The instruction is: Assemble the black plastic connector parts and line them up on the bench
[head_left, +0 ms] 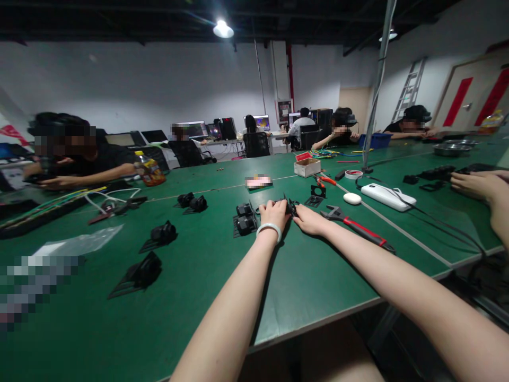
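Both hands meet over the green table around a small black part (292,208), which they largely cover. My left hand (273,213), with a pale bracelet at the wrist, has its fingers closed on the part's left side. From the right, my right hand (309,219) grips the same part. Just left of my left hand sit black housings on a mesh base (244,225). Beyond my right hand a black bracket with a round hole (317,194) stands on the table. An adjustable wrench (360,229) with red and black handle lies to its right.
More black parts (161,233) lie at left beside a clear plastic bag (83,241). Farther back are a small box (307,166), red-handled pliers (328,181) and a metal pole (376,95). A white power bank (388,196) with cable lies right. Another person's hand (477,185) works at far right.
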`<state>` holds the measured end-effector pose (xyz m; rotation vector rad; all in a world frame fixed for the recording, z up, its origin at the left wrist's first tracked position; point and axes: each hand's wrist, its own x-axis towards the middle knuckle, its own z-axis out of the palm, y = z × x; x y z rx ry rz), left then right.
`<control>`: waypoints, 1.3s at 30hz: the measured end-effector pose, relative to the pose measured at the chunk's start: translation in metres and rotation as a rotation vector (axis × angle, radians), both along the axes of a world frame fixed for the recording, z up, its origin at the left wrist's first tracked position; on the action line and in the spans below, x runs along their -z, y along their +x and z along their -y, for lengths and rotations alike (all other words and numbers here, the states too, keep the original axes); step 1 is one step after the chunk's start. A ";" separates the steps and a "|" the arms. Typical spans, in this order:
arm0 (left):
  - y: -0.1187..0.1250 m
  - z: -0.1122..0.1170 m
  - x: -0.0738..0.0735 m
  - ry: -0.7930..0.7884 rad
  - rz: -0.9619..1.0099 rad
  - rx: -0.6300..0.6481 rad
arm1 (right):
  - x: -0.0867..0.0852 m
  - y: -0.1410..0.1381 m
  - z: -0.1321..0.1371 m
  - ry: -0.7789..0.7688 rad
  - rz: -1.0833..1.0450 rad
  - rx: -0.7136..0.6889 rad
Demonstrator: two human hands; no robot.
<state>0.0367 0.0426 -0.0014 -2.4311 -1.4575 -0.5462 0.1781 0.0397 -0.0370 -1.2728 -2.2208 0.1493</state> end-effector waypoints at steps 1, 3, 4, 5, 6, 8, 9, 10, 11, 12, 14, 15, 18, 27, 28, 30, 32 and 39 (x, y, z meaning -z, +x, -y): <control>-0.001 -0.001 0.000 0.001 -0.001 -0.001 | 0.000 0.000 -0.001 -0.003 0.003 0.001; -0.003 -0.004 0.000 0.003 -0.002 -0.006 | 0.001 0.000 -0.002 -0.007 0.013 0.005; -0.004 -0.005 0.000 0.004 -0.002 -0.011 | 0.001 0.001 -0.002 -0.007 0.018 0.008; -0.005 -0.006 0.000 0.005 -0.003 -0.018 | 0.001 0.001 -0.002 -0.007 0.022 0.011; -0.006 -0.007 -0.001 0.007 -0.003 -0.026 | 0.001 0.001 -0.002 -0.005 0.026 0.014; -0.009 -0.008 -0.001 0.014 -0.004 -0.040 | 0.001 0.001 -0.002 -0.001 0.033 0.017; -0.009 -0.009 -0.001 0.018 -0.003 -0.046 | 0.000 0.002 -0.002 0.001 0.037 0.018; -0.010 -0.010 -0.001 0.022 -0.003 -0.055 | 0.000 0.002 -0.002 0.003 0.041 0.019; -0.010 -0.010 0.000 0.025 -0.003 -0.068 | 0.000 0.002 -0.002 0.003 0.045 0.021; -0.010 -0.011 0.000 0.027 -0.006 -0.083 | 0.000 0.003 -0.002 0.003 0.048 0.025; -0.010 -0.011 0.001 0.023 -0.019 -0.107 | 0.000 0.003 -0.003 0.002 0.055 0.034; -0.010 -0.011 0.002 0.021 -0.028 -0.108 | 0.000 0.004 -0.003 0.002 0.059 0.039; -0.008 -0.012 0.002 0.024 -0.044 -0.075 | 0.000 0.005 -0.004 0.004 0.072 0.054; -0.009 -0.012 0.000 0.010 -0.027 -0.024 | 0.001 0.005 -0.008 0.025 0.107 0.064; -0.008 -0.012 0.000 0.011 -0.029 -0.014 | 0.001 0.005 -0.008 0.026 0.105 0.065; -0.008 -0.011 0.001 0.012 -0.034 -0.002 | 0.003 0.004 -0.007 0.025 0.095 0.072; -0.008 -0.011 0.001 0.013 -0.041 -0.004 | 0.002 0.005 -0.005 0.022 0.086 0.082; -0.009 -0.002 -0.002 0.079 -0.058 -0.036 | -0.028 0.013 0.010 0.321 -0.311 0.282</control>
